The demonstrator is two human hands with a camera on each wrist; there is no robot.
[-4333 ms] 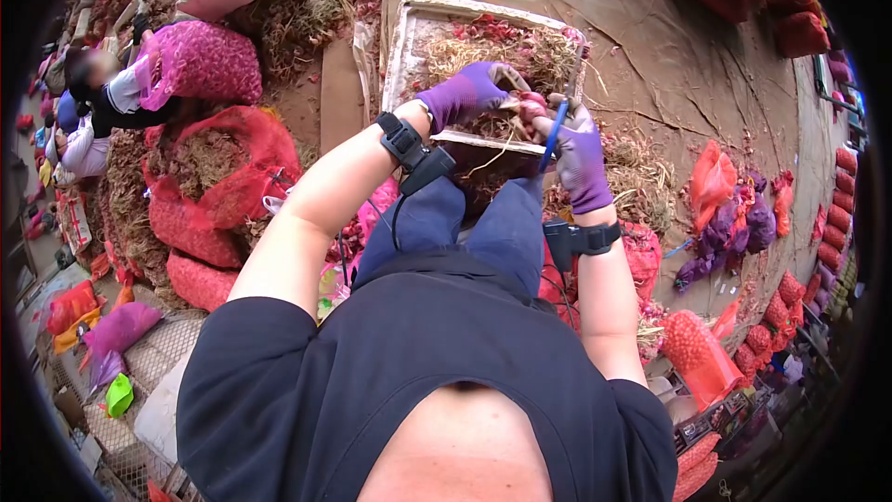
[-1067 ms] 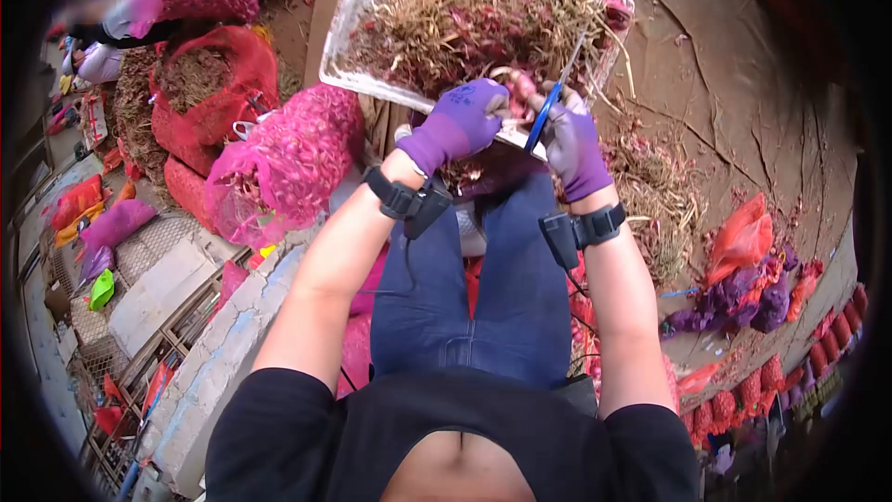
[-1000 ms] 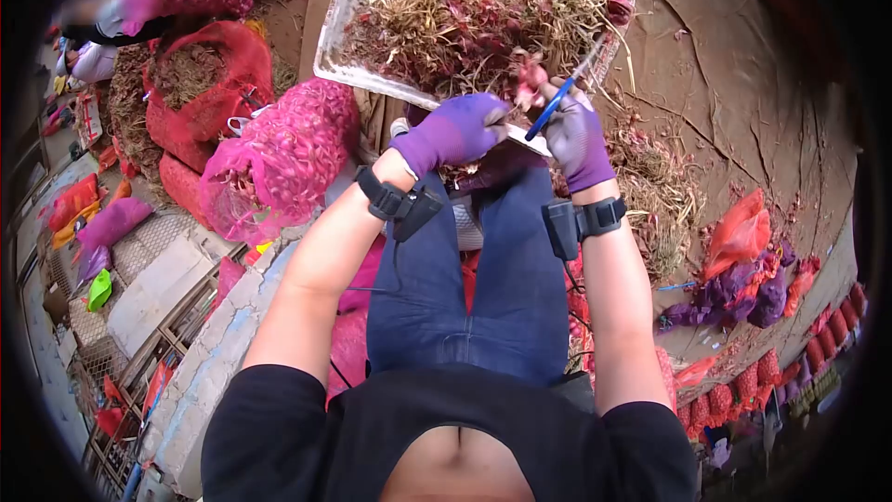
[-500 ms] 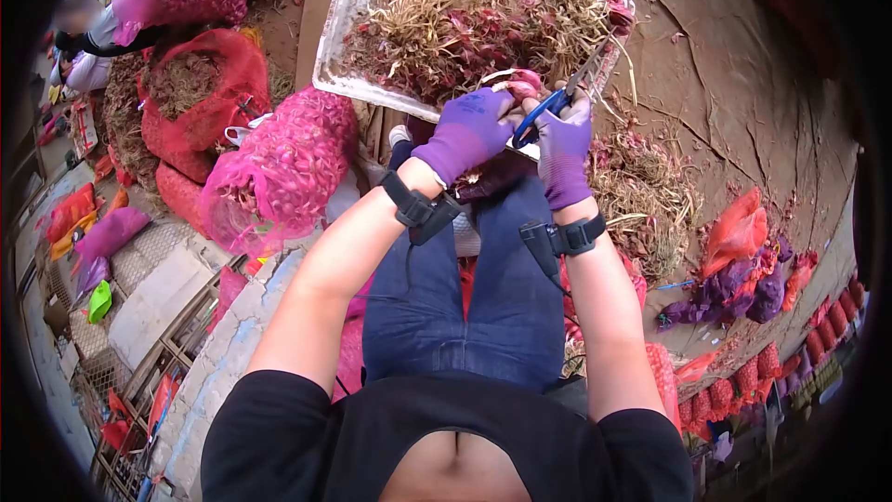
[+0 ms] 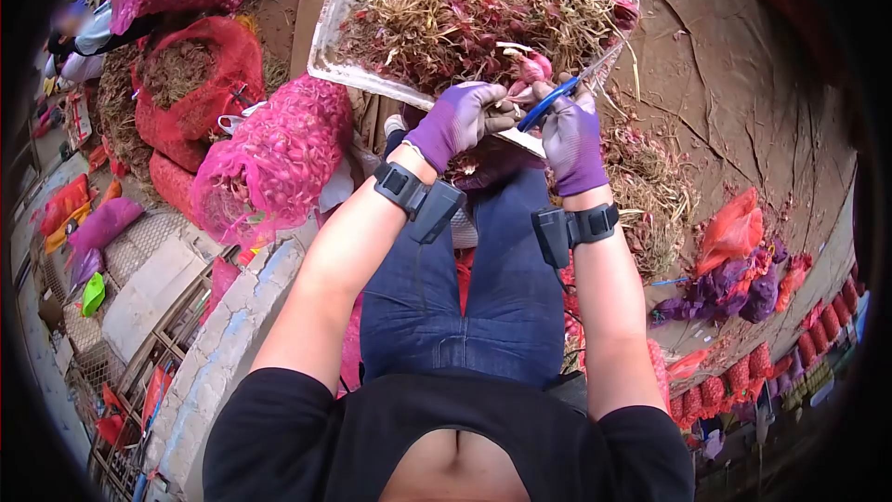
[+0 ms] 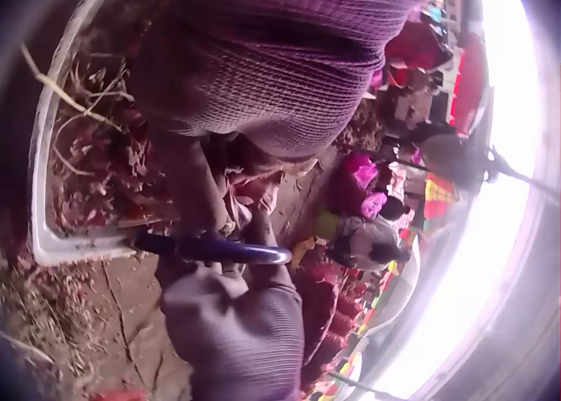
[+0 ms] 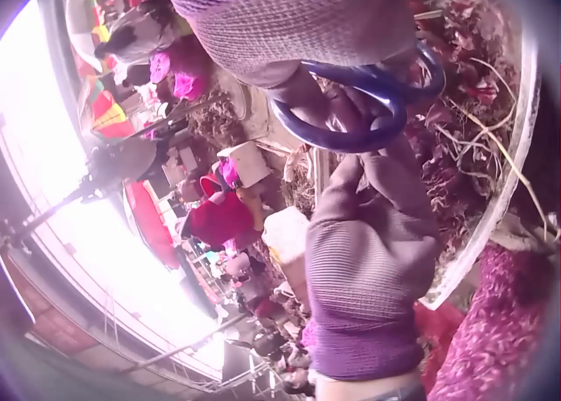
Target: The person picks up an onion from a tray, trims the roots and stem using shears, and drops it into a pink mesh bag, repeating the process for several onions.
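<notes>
A small cluster of pink-red shallots [image 5: 533, 67] with a pale stem sits between the fingertips of both hands, over the near edge of a white foam box. My left hand [image 5: 462, 119], in a purple and grey glove, has its fingers bent, thumb and fingertips at the cluster's lower end. The right hand [image 5: 570, 141], gloved alike, holds blue-handled scissors [image 5: 546, 104], its fingertips also close against the shallots. In the right wrist view the scissors' handle loops [image 7: 342, 138] hang at the right fingers, just above the left hand [image 7: 372, 234]. Fingers partly hide the shallots in both wrist views.
The foam box [image 5: 367, 84] holds dry stalks and red skins. A pink net sack of shallots [image 5: 279, 153] stands left, beside an open red net sack [image 5: 200, 93]. Trimmings [image 5: 650, 195] lie right of the box, orange and purple bags [image 5: 734, 260] farther right. Another person [image 5: 88, 37] is at upper left.
The head view has tilted, bringing the box closer. Over the last half second the hands have drawn slightly apart, the left moving left; the scissors have turned and the shallots sit a little higher.
</notes>
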